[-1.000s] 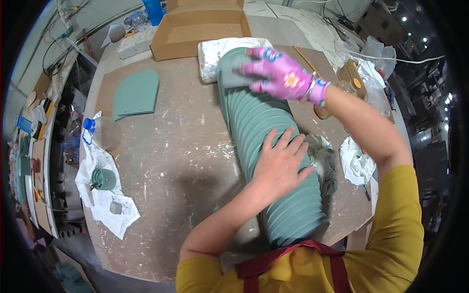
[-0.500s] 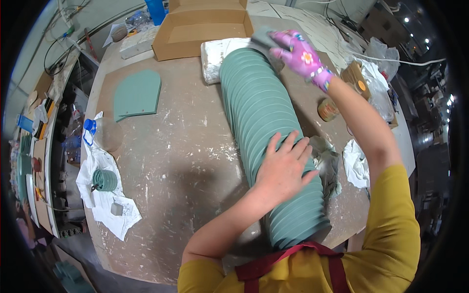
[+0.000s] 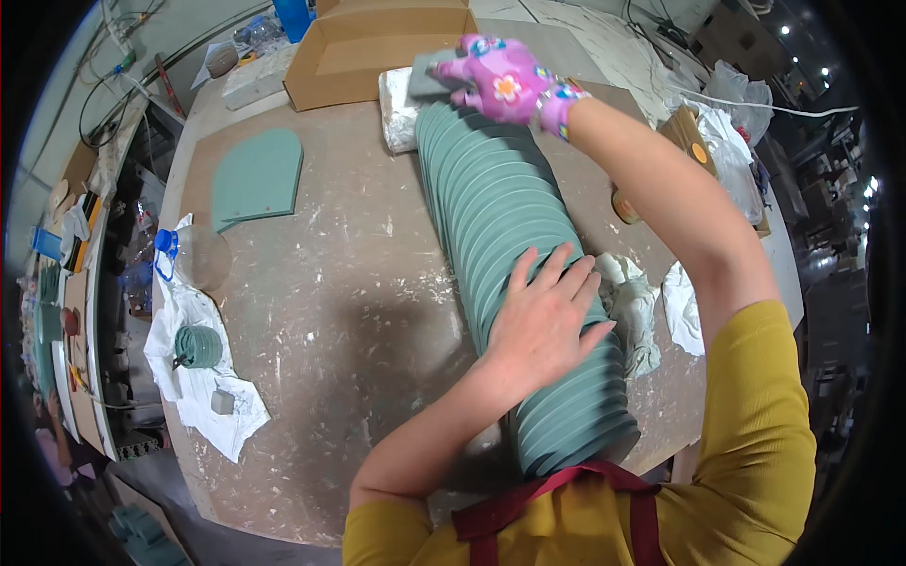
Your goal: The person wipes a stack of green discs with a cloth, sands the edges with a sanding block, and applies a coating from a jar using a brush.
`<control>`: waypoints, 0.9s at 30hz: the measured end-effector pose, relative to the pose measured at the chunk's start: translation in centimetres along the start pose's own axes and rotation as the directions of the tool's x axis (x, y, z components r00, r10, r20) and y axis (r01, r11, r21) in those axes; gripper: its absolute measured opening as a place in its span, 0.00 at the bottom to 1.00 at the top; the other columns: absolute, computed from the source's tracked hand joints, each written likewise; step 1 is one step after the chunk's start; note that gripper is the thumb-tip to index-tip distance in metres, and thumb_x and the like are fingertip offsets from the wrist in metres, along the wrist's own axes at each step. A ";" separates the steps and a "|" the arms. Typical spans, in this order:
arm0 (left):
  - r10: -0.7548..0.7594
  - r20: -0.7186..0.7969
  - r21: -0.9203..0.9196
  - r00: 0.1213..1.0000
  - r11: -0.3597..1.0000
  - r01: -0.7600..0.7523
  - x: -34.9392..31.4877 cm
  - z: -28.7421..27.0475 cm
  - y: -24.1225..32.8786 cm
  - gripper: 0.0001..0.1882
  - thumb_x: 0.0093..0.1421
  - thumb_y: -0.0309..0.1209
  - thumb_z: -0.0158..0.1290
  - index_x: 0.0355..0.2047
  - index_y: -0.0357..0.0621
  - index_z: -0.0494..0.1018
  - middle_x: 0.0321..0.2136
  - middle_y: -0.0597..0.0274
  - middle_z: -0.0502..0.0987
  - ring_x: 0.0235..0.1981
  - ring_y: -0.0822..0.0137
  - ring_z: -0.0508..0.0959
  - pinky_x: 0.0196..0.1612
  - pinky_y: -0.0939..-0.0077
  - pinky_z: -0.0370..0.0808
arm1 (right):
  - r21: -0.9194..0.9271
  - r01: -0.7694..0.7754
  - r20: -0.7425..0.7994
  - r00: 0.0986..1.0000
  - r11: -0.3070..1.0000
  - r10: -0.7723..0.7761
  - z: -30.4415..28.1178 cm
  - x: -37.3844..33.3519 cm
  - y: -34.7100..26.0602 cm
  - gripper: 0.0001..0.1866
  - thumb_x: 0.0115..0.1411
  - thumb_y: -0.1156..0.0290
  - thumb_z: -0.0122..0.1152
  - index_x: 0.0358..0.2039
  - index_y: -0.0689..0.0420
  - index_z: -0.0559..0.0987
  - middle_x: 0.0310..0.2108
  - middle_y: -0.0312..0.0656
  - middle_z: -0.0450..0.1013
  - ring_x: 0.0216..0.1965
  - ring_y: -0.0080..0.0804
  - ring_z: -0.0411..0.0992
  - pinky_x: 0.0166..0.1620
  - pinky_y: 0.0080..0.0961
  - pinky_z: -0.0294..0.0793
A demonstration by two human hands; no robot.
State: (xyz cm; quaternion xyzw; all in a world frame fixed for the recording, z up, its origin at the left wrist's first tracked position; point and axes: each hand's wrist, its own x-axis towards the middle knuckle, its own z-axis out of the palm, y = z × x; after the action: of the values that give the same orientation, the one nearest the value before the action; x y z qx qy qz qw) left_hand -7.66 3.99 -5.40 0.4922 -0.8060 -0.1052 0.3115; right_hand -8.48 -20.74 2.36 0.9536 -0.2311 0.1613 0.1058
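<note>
Open brown cardboard box (image 3: pixel 377 47), far centre of the table, flaps up. Small brown carton with an orange round sticker (image 3: pixel 694 141), far right.

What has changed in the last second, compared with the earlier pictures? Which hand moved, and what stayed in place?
The gloved right hand, gripping a grey sanding block, slid away from the person along the row of green discs to its far end, by the white foam block. The bare left hand stayed pressed flat on the near discs. The cardboard box and the flat green piece did not move.
</note>
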 end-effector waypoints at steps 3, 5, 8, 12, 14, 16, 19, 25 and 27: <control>-0.013 -0.005 -0.011 1.000 1.000 0.013 -0.3 0.3 -0.4 0.28 0.58 0.49 0.52 0.52 0.43 0.72 0.55 0.62 0.70 0.62 0.58 0.62 0.64 0.52 0.51 | 0.002 0.349 0.130 0.929 0.937 -0.347 -0.2 0.5 -2.8 0.19 0.51 0.61 0.62 0.45 0.46 0.80 0.38 0.46 0.73 0.42 0.44 0.74 0.43 0.38 0.75; -0.024 0.016 -0.002 1.000 1.000 0.024 -0.2 -0.2 -0.2 0.28 0.58 0.49 0.52 0.53 0.43 0.72 0.55 0.61 0.70 0.62 0.58 0.62 0.64 0.51 0.51 | 0.188 0.509 0.349 0.765 0.840 -0.542 -0.9 -1.6 -6.9 0.17 0.50 0.61 0.63 0.43 0.45 0.80 0.38 0.42 0.72 0.42 0.40 0.74 0.42 0.35 0.76; -0.012 0.035 -0.007 0.999 1.000 0.012 0.1 -0.1 0.3 0.28 0.58 0.49 0.53 0.53 0.43 0.71 0.55 0.62 0.70 0.62 0.58 0.62 0.64 0.51 0.52 | -0.079 0.421 0.411 0.840 0.904 -0.356 -0.2 0.1 -6.3 0.15 0.47 0.65 0.61 0.38 0.44 0.82 0.37 0.43 0.74 0.39 0.41 0.75 0.41 0.33 0.76; 0.007 0.008 -0.015 1.000 1.000 -0.007 0.2 0.3 0.0 0.29 0.58 0.49 0.53 0.53 0.43 0.71 0.55 0.62 0.70 0.62 0.58 0.62 0.64 0.52 0.52 | -0.210 0.317 0.114 0.947 0.925 -0.299 0.0 2.4 -3.5 0.12 0.44 0.68 0.61 0.32 0.50 0.82 0.33 0.44 0.75 0.36 0.44 0.76 0.39 0.33 0.77; -0.020 0.007 -0.002 1.000 1.000 0.020 -0.1 -0.1 -0.3 0.28 0.58 0.49 0.53 0.53 0.44 0.71 0.55 0.62 0.70 0.62 0.58 0.62 0.64 0.52 0.52 | -0.048 0.352 0.477 0.831 0.935 -0.288 -1.7 1.1 -8.2 0.13 0.44 0.69 0.61 0.34 0.49 0.82 0.33 0.44 0.75 0.35 0.43 0.76 0.40 0.33 0.76; -0.022 0.019 -0.013 1.000 1.000 0.022 -0.1 0.0 0.3 0.28 0.58 0.49 0.53 0.53 0.44 0.72 0.55 0.62 0.70 0.62 0.58 0.62 0.65 0.52 0.52 | -0.078 0.324 0.613 0.761 0.943 -0.211 -1.8 0.8 -8.2 0.15 0.45 0.70 0.61 0.36 0.47 0.83 0.33 0.42 0.75 0.37 0.43 0.76 0.41 0.35 0.76; -0.029 0.058 0.002 0.998 1.000 0.029 0.1 -0.2 0.3 0.28 0.58 0.50 0.53 0.52 0.44 0.72 0.55 0.62 0.70 0.62 0.58 0.62 0.64 0.51 0.52 | 0.013 -0.013 0.476 0.880 1.000 0.005 -2.0 2.3 -5.0 0.18 0.48 0.70 0.62 0.43 0.47 0.81 0.43 0.44 0.73 0.43 0.46 0.75 0.48 0.39 0.75; -0.015 0.020 0.012 1.000 1.000 0.015 -0.2 0.2 0.2 0.28 0.58 0.49 0.53 0.51 0.43 0.73 0.55 0.61 0.71 0.62 0.58 0.63 0.64 0.51 0.52 | 0.150 0.092 0.186 0.975 0.984 -0.119 -0.3 -2.0 -3.7 0.25 0.52 0.59 0.65 0.51 0.47 0.77 0.49 0.50 0.70 0.50 0.51 0.71 0.52 0.40 0.72; -0.014 0.007 0.023 1.000 1.000 0.014 -0.2 -0.2 0.1 0.27 0.58 0.49 0.53 0.51 0.43 0.74 0.55 0.62 0.71 0.61 0.59 0.63 0.64 0.52 0.52 | 0.169 -0.147 -0.050 0.986 0.974 0.158 1.5 -3.6 -0.7 0.23 0.54 0.56 0.61 0.50 0.47 0.78 0.46 0.50 0.72 0.48 0.51 0.72 0.51 0.41 0.72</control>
State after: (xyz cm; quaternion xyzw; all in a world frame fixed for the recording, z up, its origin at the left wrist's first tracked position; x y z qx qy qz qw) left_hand -7.56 4.20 -5.23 0.5011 -0.8048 -0.0999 0.3021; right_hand -10.78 -19.06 -0.40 0.9330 -0.2861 0.2175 0.0210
